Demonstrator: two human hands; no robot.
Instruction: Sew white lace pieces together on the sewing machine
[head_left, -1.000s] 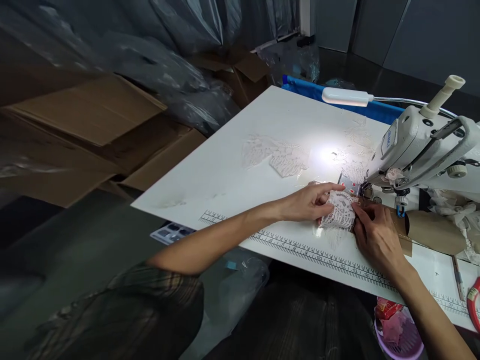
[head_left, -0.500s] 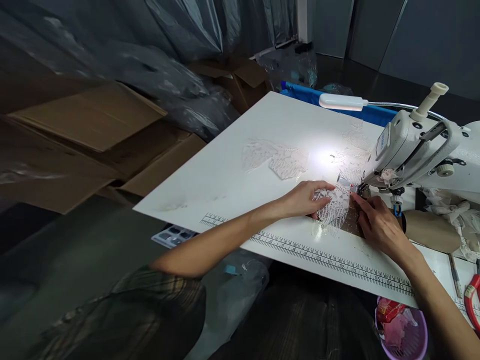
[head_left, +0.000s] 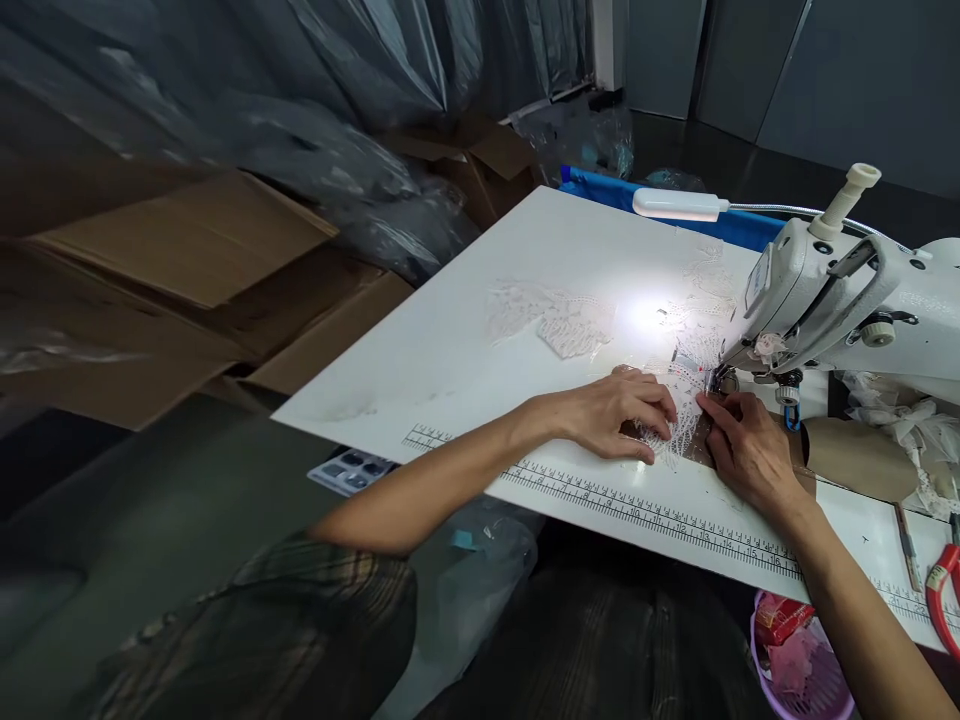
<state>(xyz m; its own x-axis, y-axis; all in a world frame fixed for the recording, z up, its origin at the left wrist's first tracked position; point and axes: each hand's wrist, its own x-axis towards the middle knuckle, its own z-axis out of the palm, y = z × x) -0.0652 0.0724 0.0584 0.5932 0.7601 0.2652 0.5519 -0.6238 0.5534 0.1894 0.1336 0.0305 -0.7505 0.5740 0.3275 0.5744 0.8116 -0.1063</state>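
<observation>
A small piece of white lace [head_left: 681,432] lies on the white sewing table [head_left: 465,340], in front of the needle of the white sewing machine [head_left: 832,300]. My left hand [head_left: 619,415] rests on the lace's left part, fingers curled down and pressing it flat. My right hand [head_left: 746,450] holds the lace's right edge together with a brown paper piece [head_left: 855,458], fingertips pinched close to the presser foot [head_left: 721,380].
More lace pieces [head_left: 559,315] lie further back on the table under the lamp [head_left: 679,205]. A printed ruler [head_left: 637,515] runs along the front edge. Red-handled scissors [head_left: 941,600] are at the right edge, a purple basket [head_left: 799,670] below. Cardboard boxes [head_left: 187,270] stand at the left.
Both hands have pushed the lace toward the needle and flattened it. My left hand has slid over the lace, covering more of it. The view has shifted slightly.
</observation>
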